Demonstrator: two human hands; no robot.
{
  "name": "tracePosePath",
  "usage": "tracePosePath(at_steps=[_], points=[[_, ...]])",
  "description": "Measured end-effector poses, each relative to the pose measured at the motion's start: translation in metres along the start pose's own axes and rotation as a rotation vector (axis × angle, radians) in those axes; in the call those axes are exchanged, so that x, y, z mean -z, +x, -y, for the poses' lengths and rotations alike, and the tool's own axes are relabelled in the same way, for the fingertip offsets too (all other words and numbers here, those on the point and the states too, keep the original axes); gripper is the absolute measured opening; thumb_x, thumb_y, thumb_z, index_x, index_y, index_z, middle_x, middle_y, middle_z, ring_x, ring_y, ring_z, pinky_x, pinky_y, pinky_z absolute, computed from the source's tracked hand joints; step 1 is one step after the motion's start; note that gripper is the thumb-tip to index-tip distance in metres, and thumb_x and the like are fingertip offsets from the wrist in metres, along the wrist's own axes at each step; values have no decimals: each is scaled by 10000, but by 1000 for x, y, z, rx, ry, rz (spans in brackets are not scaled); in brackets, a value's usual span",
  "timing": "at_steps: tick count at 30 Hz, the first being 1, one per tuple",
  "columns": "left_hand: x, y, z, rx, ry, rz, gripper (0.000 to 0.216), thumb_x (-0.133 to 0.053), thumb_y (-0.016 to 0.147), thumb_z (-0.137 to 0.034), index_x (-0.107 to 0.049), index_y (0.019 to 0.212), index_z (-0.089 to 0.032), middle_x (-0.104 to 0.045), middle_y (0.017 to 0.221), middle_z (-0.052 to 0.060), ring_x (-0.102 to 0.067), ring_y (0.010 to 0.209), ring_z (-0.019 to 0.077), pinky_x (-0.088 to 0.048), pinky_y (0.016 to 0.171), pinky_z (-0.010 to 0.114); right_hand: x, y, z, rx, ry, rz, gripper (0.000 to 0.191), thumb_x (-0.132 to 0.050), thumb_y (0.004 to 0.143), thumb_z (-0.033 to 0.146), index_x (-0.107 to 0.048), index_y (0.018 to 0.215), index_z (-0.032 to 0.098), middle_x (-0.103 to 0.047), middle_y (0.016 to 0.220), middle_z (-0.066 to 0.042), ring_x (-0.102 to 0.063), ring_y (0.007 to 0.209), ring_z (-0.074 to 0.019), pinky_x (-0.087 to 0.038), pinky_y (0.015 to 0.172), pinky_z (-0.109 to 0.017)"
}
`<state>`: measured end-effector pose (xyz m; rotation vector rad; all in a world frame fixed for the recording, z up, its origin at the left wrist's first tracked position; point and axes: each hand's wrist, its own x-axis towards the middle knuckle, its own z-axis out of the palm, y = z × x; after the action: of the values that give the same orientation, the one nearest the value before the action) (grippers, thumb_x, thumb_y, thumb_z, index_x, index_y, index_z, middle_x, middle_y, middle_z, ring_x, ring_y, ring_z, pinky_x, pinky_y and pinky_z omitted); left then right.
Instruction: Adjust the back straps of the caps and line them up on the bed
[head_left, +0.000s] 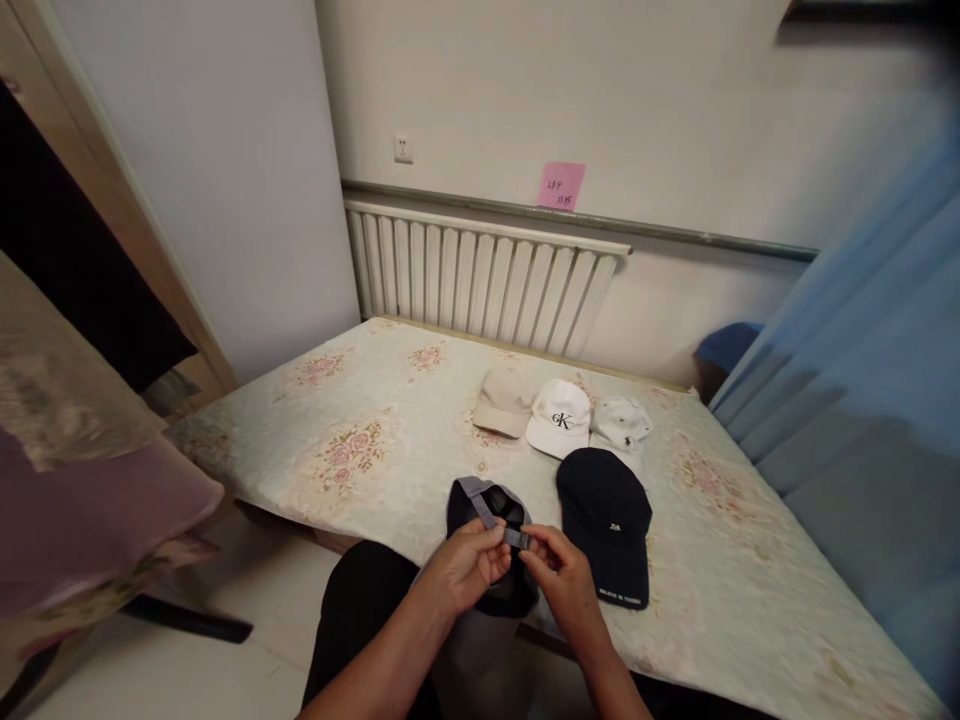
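A grey baseball cap (466, 492) with a dark inside is turned so its hollow faces me, at the near edge of the bed. My left hand (469, 565) pinches the cap's back strap between thumb and fingers. On the strap's other end, by the buckle, my right hand (559, 570) closes its thumb and fingertips. To the right lies a navy cap (604, 500) with small white lettering on its brim. Behind it sit a beige cap (504, 400), a white cap with black CK letters (561, 415) and a white cap with a small dark logo (621, 425).
The bed (420, 420) has a pale floral cover. A white radiator (487, 275) runs along the wall behind it. Blue curtain (862, 350) hangs on the right. Clothes (82, 380) hang at the left, and my dark-clothed knee (367, 600) is beside the bed.
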<state>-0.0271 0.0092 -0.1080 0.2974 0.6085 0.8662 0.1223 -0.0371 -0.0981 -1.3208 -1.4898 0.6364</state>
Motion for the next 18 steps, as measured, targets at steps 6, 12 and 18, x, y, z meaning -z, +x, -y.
tracePosePath(at_steps=[6,12,18], points=[[-2,-3,-1,31,84,33,246,-688,702,-95,-545,898,-137,-653,668,40,-617,549,103,-499,570,207,0,0,1,7,-6,8,197,-608,736,244,-667,919,204,-589,686,-3,-520,584,-145,-451,563,-252],[-3,-4,0,4,171,7,293,-679,668,-79,-541,920,-142,-644,650,26,-595,520,94,-479,532,194,-1,-1,4,-33,2,39,199,-604,724,218,-669,912,202,-577,681,3,-509,591,-146,-439,578,-258],[-2,-7,-1,54,134,58,270,-695,653,-58,-562,874,-139,-610,594,2,-576,500,82,-465,517,179,-4,-1,3,-19,11,73,209,-580,728,166,-672,910,214,-557,674,12,-500,594,-143,-426,586,-259]])
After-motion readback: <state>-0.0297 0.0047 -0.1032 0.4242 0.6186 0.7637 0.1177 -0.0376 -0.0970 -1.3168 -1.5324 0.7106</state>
